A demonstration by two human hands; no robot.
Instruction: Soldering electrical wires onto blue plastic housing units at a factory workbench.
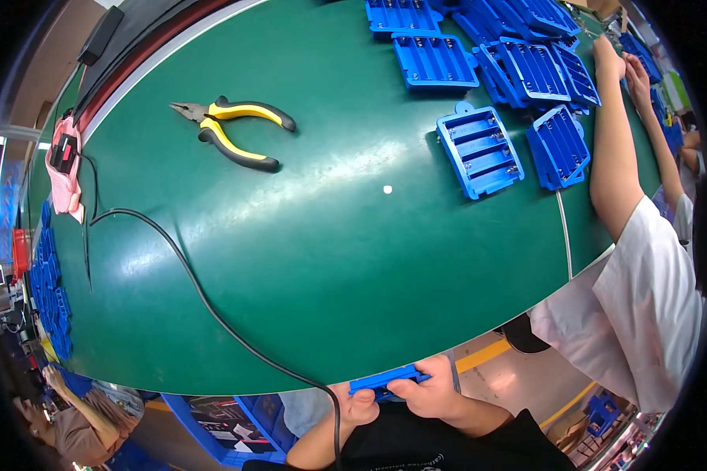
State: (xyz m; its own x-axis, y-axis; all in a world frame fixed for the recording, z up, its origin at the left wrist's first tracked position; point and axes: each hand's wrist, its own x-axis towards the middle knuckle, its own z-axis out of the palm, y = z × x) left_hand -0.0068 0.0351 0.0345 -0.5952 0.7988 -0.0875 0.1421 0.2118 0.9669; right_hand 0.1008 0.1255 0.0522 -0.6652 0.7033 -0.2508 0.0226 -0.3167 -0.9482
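Both hands are at the table's near edge, closed on one blue plastic battery holder (386, 380) seen nearly edge-on. My left hand (357, 407) grips its left end with the thumb on the near side. At the right end, my right hand (434, 389) holds it with thumb and fingers. A black cable (204, 294) runs down across the table and passes over my left wrist. Farther off lie pliers (232, 129) with yellow and black handles, their handles spread. A single blue battery holder (480, 149) with several slots rests to the right of them.
Many more blue battery holders (518, 67) are heaped at the far right, beside a co-worker's arm (617, 149). A blue pile (49, 290) lies at the left edge, near a pink cloth-like item (64, 177). A blue crate (220, 432) stands below the table (306, 259).
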